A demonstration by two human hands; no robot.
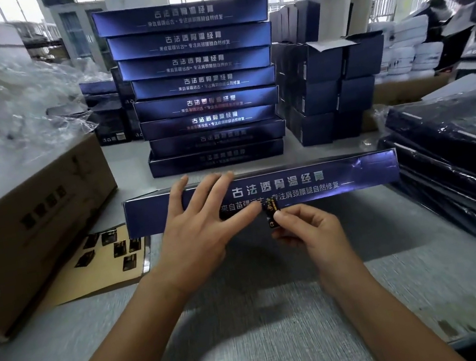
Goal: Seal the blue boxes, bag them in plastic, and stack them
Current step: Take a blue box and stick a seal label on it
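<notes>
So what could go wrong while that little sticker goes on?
The sticker, pinched in the right hand, could go on crooked or crease at the edge of the box. The left hand only presses flat on the box, so it might slide. The tall stack behind is stepped unevenly and could topple if bumped.

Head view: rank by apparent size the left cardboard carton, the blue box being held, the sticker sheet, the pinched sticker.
1. cardboard carton, partly out of frame
2. blue box
3. sticker sheet
4. sticker, clearly smallest
</notes>
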